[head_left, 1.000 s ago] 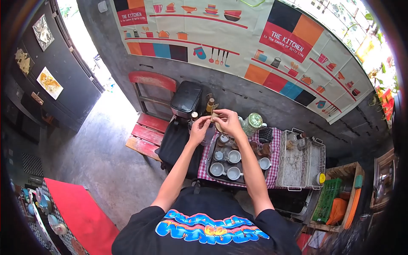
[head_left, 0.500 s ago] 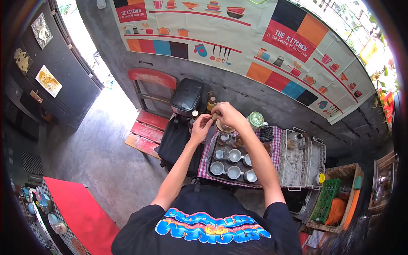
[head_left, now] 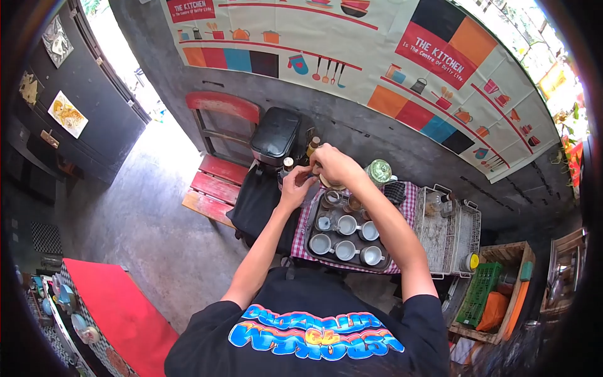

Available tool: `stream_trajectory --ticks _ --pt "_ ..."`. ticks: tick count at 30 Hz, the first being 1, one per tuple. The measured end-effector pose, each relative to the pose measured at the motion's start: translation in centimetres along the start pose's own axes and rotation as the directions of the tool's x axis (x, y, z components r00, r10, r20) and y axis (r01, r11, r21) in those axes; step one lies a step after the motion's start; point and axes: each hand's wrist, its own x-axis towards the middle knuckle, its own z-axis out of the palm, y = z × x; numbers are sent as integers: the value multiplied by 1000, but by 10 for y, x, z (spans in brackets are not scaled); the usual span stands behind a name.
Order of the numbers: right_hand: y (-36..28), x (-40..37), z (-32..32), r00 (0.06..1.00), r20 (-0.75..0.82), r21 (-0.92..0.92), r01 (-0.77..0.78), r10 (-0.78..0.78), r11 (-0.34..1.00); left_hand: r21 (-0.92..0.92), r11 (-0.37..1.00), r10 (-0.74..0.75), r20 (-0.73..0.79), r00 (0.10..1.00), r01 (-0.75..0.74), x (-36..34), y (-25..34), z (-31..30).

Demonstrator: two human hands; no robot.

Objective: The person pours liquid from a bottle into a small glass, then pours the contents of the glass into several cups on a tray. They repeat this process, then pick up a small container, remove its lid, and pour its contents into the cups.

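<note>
My left hand (head_left: 298, 186) and my right hand (head_left: 333, 164) meet above the back left part of the table. The fingers of both are closed around something small and dark that I cannot make out. Just beyond them stand a bottle with a pale cap (head_left: 288, 162) and a bottle with a yellowish neck (head_left: 313, 144). To the right of the hands is a green patterned lidded pot (head_left: 379, 171). Nearer to me, a dark tray (head_left: 312, 227) holds several white cups (head_left: 345, 250) and glasses (head_left: 333, 198) on a checked cloth (head_left: 409, 202).
A black bin-like container (head_left: 276, 134) stands left of the bottles, beside a red wooden chair (head_left: 220, 173). White wire racks (head_left: 440, 232) are right of the tray. Further right sits a wooden crate (head_left: 516, 256) with a green basket (head_left: 481, 293). A red-topped table (head_left: 116, 314) is at lower left.
The view has shifted slightly. My right hand has come lower and closer over the left fingers, and its forearm has swung a little to the right.
</note>
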Motion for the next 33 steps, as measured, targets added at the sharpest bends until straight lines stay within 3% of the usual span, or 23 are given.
stream_trajectory --ticks 4,10,16,19,28,32,33 --pt "4 -4 8 996 -78 6 30 -30 1000 24 999 26 -25 999 -25 -1 4 1" --pt "-8 -3 7 999 -32 15 -23 23 1000 5 1000 28 -39 999 -28 -1 -2 0" --pt "-14 -9 21 979 -204 8 9 -7 1000 45 999 29 -52 998 -26 -3 4 1" --pt "-12 -9 28 991 -137 1 -12 12 1000 110 993 57 -64 996 -49 -1 6 1" --pt "-4 -13 31 967 -244 145 -36 71 989 72 997 40 -45 998 -36 2 8 4" --pt "-6 -17 31 942 -335 232 65 17 971 71 997 33 -21 999 -32 -1 0 1" --pt "-5 -19 29 934 -354 179 122 -52 976 59 998 38 -19 999 -37 -1 1 1"
